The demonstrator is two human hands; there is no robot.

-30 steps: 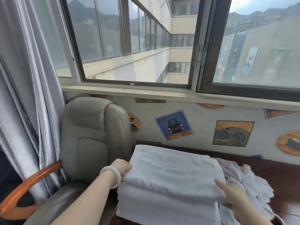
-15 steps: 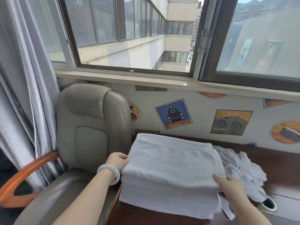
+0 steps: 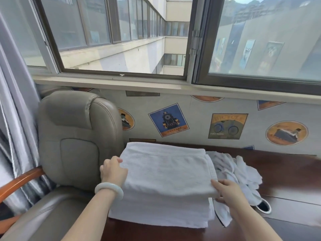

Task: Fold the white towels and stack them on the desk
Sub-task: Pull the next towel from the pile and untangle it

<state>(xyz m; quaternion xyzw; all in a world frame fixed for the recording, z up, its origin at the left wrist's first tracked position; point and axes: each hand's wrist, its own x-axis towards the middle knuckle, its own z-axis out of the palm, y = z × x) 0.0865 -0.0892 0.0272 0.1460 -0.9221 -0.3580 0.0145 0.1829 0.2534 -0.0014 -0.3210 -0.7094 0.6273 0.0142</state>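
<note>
White terry, folded: a stack of towels (image 3: 161, 211) sits on the dark wooden surface (image 3: 286, 171), at its left end, close to the wall under the window (image 3: 121, 40). The top towel (image 3: 166, 171) lies flat and roughly square on the layers below, with its edges nearly lined up with theirs.

Left hand (image 3: 112, 171): at the left edge of the top towel, thumb on the upper face and fingers curled around the edge, gripping it. A pale bracelet (image 3: 108, 188) is on that wrist.

Right hand (image 3: 227, 190): at the near right corner of the same towel, thumb on top and fingers tucked beneath the corner, pinching the cloth between them.

Just right of the stack and touching it is a crumpled heap of unfolded towels (image 3: 239, 171), with one loose end trailing toward me along the stack's right side. Beside the heap's near edge lies a dark oval thing with a white rim (image 3: 264, 206) (I cannot tell what it is).

A grey padded chair (image 3: 74, 136) with an orange wooden armrest (image 3: 20, 180) stands to the left of the surface, its backrest just beside the stack. A grey curtain (image 3: 15, 119) hangs further left. The wall below the sill has printed pictures on it: a locomotive (image 3: 168, 120) and a bicycle (image 3: 227, 126).
</note>
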